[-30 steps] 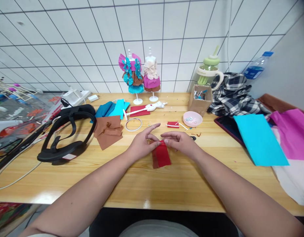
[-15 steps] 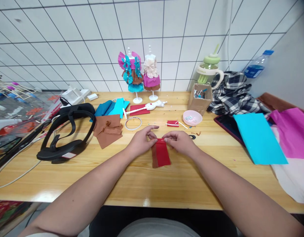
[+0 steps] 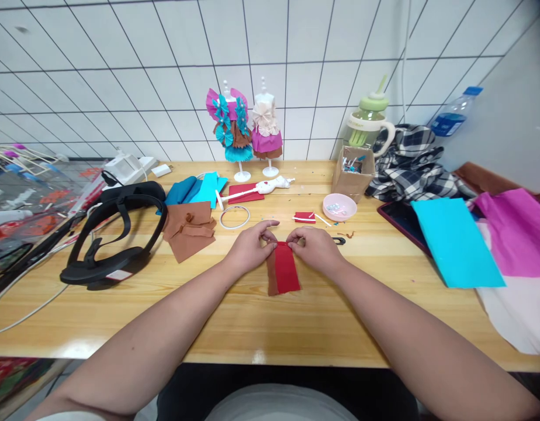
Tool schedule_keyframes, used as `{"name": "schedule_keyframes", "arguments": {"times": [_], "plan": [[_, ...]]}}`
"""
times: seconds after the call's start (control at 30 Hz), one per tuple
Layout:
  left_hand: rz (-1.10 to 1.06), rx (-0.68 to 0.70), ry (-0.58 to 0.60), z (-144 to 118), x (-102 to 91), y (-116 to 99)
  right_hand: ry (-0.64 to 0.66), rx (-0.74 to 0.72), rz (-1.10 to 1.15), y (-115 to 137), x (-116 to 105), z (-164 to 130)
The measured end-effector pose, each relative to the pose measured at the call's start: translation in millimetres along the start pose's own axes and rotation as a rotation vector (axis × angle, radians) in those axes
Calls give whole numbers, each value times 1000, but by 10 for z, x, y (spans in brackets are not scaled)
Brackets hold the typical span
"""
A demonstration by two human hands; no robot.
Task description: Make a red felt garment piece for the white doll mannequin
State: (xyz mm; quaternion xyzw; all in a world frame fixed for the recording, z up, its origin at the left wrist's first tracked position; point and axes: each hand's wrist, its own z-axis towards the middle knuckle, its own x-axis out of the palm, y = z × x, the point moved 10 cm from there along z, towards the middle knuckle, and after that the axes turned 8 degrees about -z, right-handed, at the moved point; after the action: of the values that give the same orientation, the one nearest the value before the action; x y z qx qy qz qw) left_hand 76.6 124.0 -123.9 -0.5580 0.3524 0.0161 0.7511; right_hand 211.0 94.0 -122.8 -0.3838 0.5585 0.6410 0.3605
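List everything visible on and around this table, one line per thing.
red paper strip: 1, red over brown, table centre
brown paper pieces: a few, brown, left of centre
teal paper: a few, teal, behind the brown
headset: 1, black, left
ring: 1, white, behind the hands
dressed mannequins: 2, pink, teal, cream, at the wall
bare mannequin: 1, white, lying
pink dish: 1, right of centre
cardboard box: 1, brown
mug: 1, green lid
plaid cloth: 1, black-white
cyan sheet: 1, right
magenta sheet: 1, far right
water bottle: 1, blue cap
table: 1, wood
left hand: pinching strip top
right hand: pinching strip top
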Motion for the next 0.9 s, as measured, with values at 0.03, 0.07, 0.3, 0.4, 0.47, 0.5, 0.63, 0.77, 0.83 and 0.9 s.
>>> {"name": "schedule_keyframes", "arguments": {"times": [0.03, 0.07, 0.3, 0.4, 0.47, 0.5, 0.63, 0.77, 0.83, 0.9], "plan": [[20, 14, -1, -1, -5, -16, 0, 7, 1, -10, -3, -1], [43, 26, 1, -2, -7, -31, 3, 11, 3, -17, -4, -2], [118, 75, 29, -17, 14, -88, 6, -10, -5, -24, -2, -7], [123, 94, 34, -26, 23, -117, 2, -51, -48, 17, -4, -22], [145, 119, 24, -34, 13, -164, -5, -96, -88, 68, -10, -48], [164, 135, 17, -39, 7, -195, -11, -119, -109, 96, -13, -64], [268, 197, 27, -61, 24, -313, -27, -181, -173, 175, -20, -120], [331, 206, 55, -68, 63, -340, -12, -206, -226, 208, -1, -147], [334, 192, 63, -66, 73, -327, 2, -218, -263, 225, 13, -159], [335, 172, 70, -62, 77, -309, 20, -229, -304, 244, 29, -170]]}}
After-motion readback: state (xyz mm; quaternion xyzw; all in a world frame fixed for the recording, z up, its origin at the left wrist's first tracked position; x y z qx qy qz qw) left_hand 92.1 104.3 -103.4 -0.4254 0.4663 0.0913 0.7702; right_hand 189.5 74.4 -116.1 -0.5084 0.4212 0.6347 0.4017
